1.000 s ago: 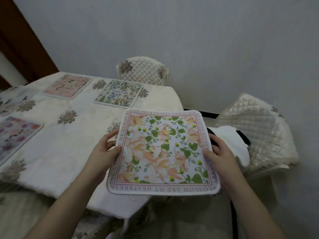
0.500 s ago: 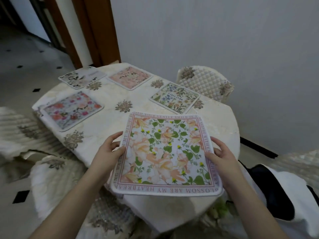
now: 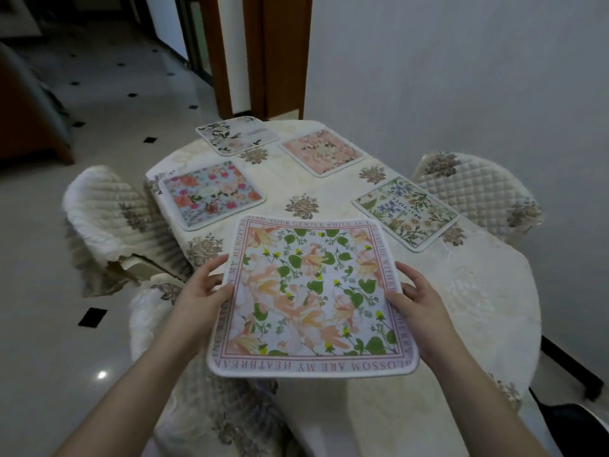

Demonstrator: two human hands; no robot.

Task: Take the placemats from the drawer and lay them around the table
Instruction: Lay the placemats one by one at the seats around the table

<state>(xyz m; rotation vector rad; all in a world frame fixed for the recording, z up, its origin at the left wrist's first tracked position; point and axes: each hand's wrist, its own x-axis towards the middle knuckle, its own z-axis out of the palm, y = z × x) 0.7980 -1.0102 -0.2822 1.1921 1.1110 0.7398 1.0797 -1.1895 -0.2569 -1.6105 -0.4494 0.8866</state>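
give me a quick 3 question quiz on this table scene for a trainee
1. How many placemats already lie flat on the table?
2. True or false: only the left hand holds the peach-flowered placemat.
3. Which laid placemat lies nearest the right hand: A pink, B green and blue, C grey?

Key
1. Four.
2. False: both hands hold its side edges.
3. B, the green and blue placemat.

Both hands, left point(image 3: 201, 293) and right point(image 3: 417, 300), grip (fingers curled).
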